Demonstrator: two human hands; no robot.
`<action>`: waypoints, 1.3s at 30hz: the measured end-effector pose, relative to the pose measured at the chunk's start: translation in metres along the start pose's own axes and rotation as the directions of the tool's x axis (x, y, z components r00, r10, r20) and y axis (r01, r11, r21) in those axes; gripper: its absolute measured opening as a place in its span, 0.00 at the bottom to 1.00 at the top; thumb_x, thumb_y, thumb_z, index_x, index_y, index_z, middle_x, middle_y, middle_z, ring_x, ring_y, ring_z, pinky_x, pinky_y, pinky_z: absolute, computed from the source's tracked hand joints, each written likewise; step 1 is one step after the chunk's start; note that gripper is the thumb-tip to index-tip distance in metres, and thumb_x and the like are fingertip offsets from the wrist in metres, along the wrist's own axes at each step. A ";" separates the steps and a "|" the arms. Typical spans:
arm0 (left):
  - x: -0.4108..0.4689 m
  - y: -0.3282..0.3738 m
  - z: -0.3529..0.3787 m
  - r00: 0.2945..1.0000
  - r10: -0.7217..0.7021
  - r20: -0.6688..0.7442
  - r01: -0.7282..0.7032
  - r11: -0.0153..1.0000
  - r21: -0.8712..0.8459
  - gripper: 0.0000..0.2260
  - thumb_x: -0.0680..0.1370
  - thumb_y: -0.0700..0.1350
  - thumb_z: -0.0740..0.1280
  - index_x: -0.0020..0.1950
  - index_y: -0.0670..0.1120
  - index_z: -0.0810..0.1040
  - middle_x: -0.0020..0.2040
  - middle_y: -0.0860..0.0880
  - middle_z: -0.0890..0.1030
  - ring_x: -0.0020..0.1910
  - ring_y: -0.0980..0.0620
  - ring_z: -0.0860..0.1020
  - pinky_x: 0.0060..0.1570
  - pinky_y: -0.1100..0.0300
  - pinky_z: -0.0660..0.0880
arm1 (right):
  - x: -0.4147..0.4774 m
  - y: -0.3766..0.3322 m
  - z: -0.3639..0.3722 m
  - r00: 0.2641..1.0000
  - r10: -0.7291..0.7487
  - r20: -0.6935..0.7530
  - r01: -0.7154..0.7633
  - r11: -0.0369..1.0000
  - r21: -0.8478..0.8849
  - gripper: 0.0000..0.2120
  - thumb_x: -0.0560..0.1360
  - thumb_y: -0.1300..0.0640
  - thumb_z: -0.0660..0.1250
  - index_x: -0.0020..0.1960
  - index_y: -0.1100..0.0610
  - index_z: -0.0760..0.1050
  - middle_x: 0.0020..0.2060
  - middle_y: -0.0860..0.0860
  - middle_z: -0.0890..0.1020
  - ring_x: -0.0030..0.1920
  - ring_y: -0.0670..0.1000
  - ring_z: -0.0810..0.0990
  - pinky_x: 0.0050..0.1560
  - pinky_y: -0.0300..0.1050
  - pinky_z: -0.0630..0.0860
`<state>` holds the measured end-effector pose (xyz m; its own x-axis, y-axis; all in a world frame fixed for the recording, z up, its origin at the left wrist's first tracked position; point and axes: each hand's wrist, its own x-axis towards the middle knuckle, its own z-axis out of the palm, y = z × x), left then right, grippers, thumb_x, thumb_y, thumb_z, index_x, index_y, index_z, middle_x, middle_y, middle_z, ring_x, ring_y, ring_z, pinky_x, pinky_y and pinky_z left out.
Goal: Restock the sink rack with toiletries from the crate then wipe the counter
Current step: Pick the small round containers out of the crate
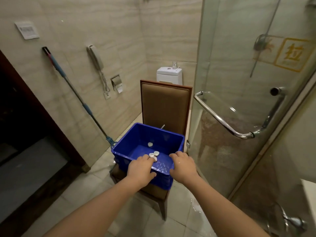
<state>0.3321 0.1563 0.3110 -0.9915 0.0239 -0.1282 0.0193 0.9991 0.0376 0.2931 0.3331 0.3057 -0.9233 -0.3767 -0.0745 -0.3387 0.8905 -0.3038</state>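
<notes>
The left hand (141, 169) and right hand (183, 165) grip the near rim of the blue crate (147, 134), open top up and long side left to right on a brown chair (165, 103), with little white things (156, 153) inside, too small to tell.

A single head-worn wide-angle view looks forward and steeply down. The blue crate (153, 135) sits close, just below the frame's centre.
</notes>
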 end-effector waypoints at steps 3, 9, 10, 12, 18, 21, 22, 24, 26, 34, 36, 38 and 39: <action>0.014 -0.036 0.004 1.000 0.001 0.010 -0.001 1.000 0.007 0.24 0.76 0.58 0.66 0.70 0.54 0.68 0.63 0.51 0.72 0.61 0.49 0.73 0.55 0.52 0.75 | 0.025 -0.023 0.014 1.000 0.009 0.005 -0.009 1.000 -0.009 0.25 0.75 0.52 0.65 0.71 0.50 0.67 0.64 0.50 0.73 0.64 0.53 0.70 0.65 0.48 0.67; 0.039 -0.099 0.012 1.000 0.001 0.013 -0.001 1.000 -0.018 0.24 0.76 0.58 0.67 0.70 0.55 0.68 0.64 0.52 0.73 0.61 0.50 0.74 0.54 0.53 0.75 | 0.064 -0.064 0.037 0.998 0.058 -0.012 -0.058 0.998 0.035 0.24 0.75 0.52 0.65 0.71 0.49 0.68 0.63 0.49 0.73 0.63 0.52 0.71 0.62 0.47 0.70; 0.042 -0.107 0.013 1.000 0.002 0.015 -0.002 1.000 -0.026 0.24 0.76 0.58 0.67 0.70 0.55 0.68 0.64 0.52 0.72 0.61 0.50 0.74 0.53 0.53 0.75 | 0.069 -0.070 0.040 0.998 0.063 -0.016 -0.063 0.997 0.035 0.24 0.75 0.52 0.65 0.71 0.49 0.68 0.63 0.49 0.73 0.62 0.52 0.72 0.62 0.47 0.70; 0.049 -0.121 0.016 1.000 0.009 0.012 -0.008 0.999 -0.043 0.24 0.76 0.58 0.67 0.71 0.55 0.67 0.65 0.52 0.72 0.61 0.50 0.74 0.53 0.53 0.76 | 0.079 -0.078 0.043 0.997 0.072 -0.014 -0.072 0.997 0.021 0.24 0.75 0.53 0.65 0.71 0.50 0.68 0.63 0.49 0.73 0.62 0.52 0.72 0.61 0.46 0.69; 0.071 -0.144 0.020 0.999 0.035 0.028 -0.032 0.995 -0.095 0.24 0.78 0.57 0.65 0.72 0.54 0.66 0.66 0.52 0.71 0.62 0.49 0.73 0.53 0.53 0.75 | 0.100 -0.091 0.046 0.996 0.089 0.022 -0.089 0.996 -0.005 0.25 0.75 0.53 0.65 0.71 0.50 0.67 0.64 0.49 0.73 0.64 0.52 0.71 0.62 0.47 0.69; 0.085 -0.150 0.022 0.998 0.052 0.038 -0.047 0.992 -0.120 0.24 0.78 0.57 0.64 0.73 0.54 0.66 0.67 0.51 0.71 0.63 0.49 0.73 0.54 0.53 0.73 | 0.116 -0.093 0.047 0.994 0.097 0.048 -0.096 0.995 -0.023 0.25 0.75 0.54 0.65 0.71 0.49 0.67 0.64 0.49 0.73 0.63 0.52 0.71 0.62 0.47 0.70; 0.090 -0.152 0.022 0.998 0.056 0.040 -0.050 0.990 -0.129 0.24 0.78 0.57 0.64 0.73 0.54 0.66 0.67 0.51 0.71 0.64 0.49 0.73 0.54 0.52 0.73 | 0.122 -0.093 0.048 0.994 0.098 0.057 -0.097 0.995 -0.032 0.24 0.75 0.54 0.65 0.71 0.49 0.68 0.63 0.49 0.73 0.62 0.52 0.71 0.62 0.47 0.70; 0.102 -0.158 0.024 0.997 0.060 0.046 -0.052 0.987 -0.150 0.24 0.78 0.57 0.64 0.73 0.54 0.66 0.68 0.51 0.71 0.64 0.49 0.73 0.55 0.52 0.73 | 0.138 -0.095 0.050 0.993 0.098 0.072 -0.095 0.994 -0.050 0.24 0.75 0.54 0.65 0.71 0.50 0.68 0.63 0.49 0.73 0.62 0.53 0.72 0.61 0.47 0.71; 0.117 -0.165 0.027 0.996 0.066 0.062 -0.056 0.986 -0.155 0.24 0.78 0.57 0.64 0.73 0.54 0.66 0.68 0.52 0.71 0.64 0.49 0.73 0.56 0.53 0.73 | 0.156 -0.096 0.054 0.992 0.092 0.085 -0.087 0.994 -0.060 0.24 0.75 0.53 0.65 0.71 0.50 0.68 0.64 0.50 0.73 0.62 0.53 0.72 0.60 0.47 0.71; 0.204 -0.184 0.050 0.980 0.075 0.187 -0.049 0.989 -0.137 0.24 0.79 0.57 0.64 0.73 0.53 0.66 0.68 0.50 0.71 0.62 0.48 0.74 0.56 0.51 0.75 | 0.238 -0.071 0.075 0.976 0.126 0.180 -0.119 0.992 -0.046 0.23 0.75 0.53 0.64 0.70 0.51 0.69 0.64 0.51 0.73 0.64 0.54 0.71 0.62 0.49 0.70; 0.229 -0.187 0.055 0.973 0.084 0.217 -0.057 0.990 -0.129 0.24 0.79 0.57 0.64 0.73 0.53 0.65 0.68 0.50 0.70 0.62 0.47 0.74 0.56 0.51 0.75 | 0.259 -0.060 0.080 0.966 0.146 0.215 -0.142 0.989 -0.033 0.23 0.75 0.53 0.64 0.70 0.51 0.69 0.64 0.51 0.73 0.64 0.54 0.71 0.62 0.49 0.70; 0.253 -0.188 0.062 0.965 0.081 0.249 -0.047 0.989 -0.138 0.24 0.79 0.57 0.63 0.73 0.52 0.66 0.68 0.50 0.70 0.62 0.47 0.74 0.55 0.51 0.74 | 0.280 -0.049 0.086 0.954 0.160 0.254 -0.160 0.987 -0.019 0.23 0.75 0.53 0.65 0.70 0.51 0.69 0.64 0.51 0.72 0.63 0.54 0.71 0.62 0.49 0.70; 0.264 -0.189 0.066 0.961 0.078 0.265 -0.041 0.989 -0.143 0.24 0.79 0.57 0.64 0.73 0.52 0.66 0.68 0.50 0.71 0.63 0.47 0.74 0.55 0.51 0.74 | 0.289 -0.043 0.090 0.948 0.164 0.274 -0.166 0.986 -0.013 0.23 0.76 0.53 0.65 0.70 0.51 0.69 0.64 0.51 0.72 0.63 0.54 0.72 0.61 0.49 0.71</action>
<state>0.0753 -0.0240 0.2045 -0.9172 0.1102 -0.3829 0.0413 0.9821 0.1837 0.0572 0.1627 0.2116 -0.8811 -0.2811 -0.3803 -0.1829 0.9441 -0.2743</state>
